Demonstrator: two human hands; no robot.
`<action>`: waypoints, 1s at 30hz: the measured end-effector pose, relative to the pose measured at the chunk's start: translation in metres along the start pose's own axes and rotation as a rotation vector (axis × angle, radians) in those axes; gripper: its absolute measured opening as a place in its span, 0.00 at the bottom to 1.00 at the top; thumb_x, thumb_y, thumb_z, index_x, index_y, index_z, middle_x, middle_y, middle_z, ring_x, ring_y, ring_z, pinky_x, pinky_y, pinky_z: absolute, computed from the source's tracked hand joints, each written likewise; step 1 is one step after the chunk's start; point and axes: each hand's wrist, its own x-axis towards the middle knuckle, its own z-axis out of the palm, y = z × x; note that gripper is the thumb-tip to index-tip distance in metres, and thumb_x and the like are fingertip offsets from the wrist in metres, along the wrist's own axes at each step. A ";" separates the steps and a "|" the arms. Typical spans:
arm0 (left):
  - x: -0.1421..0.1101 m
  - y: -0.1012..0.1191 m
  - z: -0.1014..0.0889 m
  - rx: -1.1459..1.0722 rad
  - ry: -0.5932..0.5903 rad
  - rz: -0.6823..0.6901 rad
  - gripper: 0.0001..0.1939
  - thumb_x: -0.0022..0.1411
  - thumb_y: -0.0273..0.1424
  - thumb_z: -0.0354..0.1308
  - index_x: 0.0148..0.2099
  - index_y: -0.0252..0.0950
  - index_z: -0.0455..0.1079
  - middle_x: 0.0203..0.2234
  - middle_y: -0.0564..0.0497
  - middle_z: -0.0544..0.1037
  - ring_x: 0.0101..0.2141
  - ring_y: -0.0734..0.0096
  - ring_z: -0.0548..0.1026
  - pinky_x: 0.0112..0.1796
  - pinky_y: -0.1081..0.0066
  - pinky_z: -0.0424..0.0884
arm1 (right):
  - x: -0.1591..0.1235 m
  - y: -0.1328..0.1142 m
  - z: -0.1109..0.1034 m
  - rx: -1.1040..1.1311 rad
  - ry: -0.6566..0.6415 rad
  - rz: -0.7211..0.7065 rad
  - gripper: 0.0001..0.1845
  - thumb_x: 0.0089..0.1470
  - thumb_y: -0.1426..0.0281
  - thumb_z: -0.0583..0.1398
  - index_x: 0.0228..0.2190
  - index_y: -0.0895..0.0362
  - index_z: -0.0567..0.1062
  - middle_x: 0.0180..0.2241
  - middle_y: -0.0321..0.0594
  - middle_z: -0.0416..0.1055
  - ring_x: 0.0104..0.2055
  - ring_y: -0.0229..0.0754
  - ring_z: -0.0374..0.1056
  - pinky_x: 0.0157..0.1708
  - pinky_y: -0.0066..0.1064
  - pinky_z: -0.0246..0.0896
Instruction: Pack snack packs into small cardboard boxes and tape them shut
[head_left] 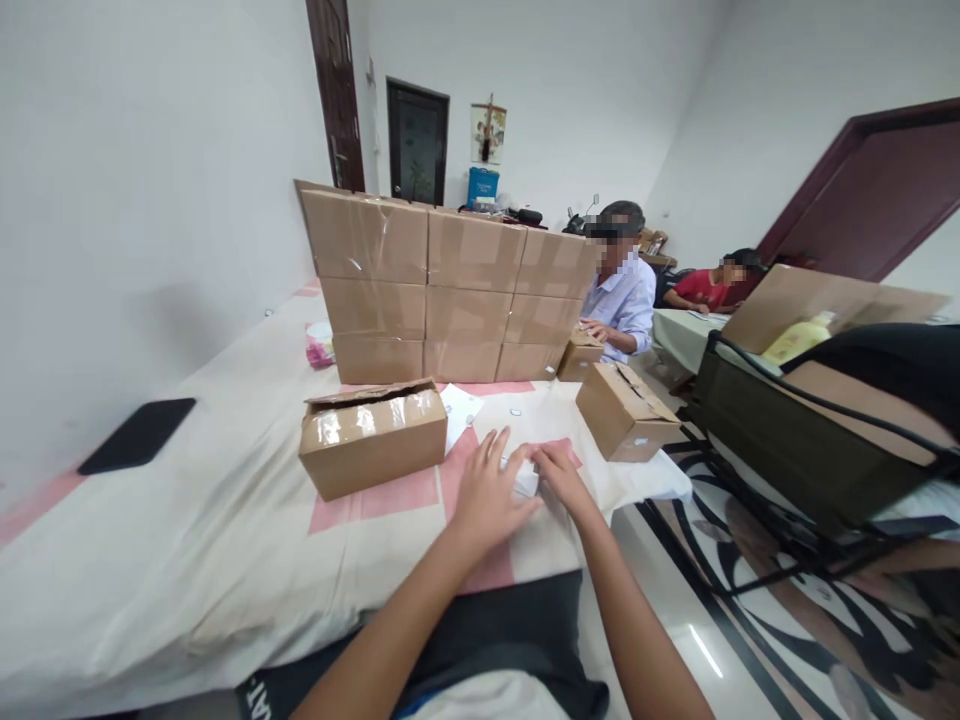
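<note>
Pink-and-white cloth (270, 560) covers the surface before me, a wall of stacked brown cardboard boxes (465, 300) across it. Between my left hand (491, 485), fingers spread, and my right hand (559, 472), fingers bent, sits a small white object (526, 482); whether they pinch it, I cannot tell.

Before you, brown cardboard boxes (373, 440) look matt, their clear tape (365, 418) glossy and crinkled; your table's cloth (247, 480) is wrinkled, matt fabric.
</note>
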 end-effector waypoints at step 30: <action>-0.009 0.005 0.081 0.000 0.011 -0.348 0.48 0.53 0.41 0.66 0.72 0.39 0.51 0.71 0.39 0.50 0.66 0.46 0.56 0.63 0.52 0.58 | -0.006 -0.025 -0.066 0.061 -0.079 0.213 0.17 0.45 0.56 0.61 0.27 0.58 0.76 0.32 0.45 0.77 0.36 0.44 0.72 0.28 0.27 0.61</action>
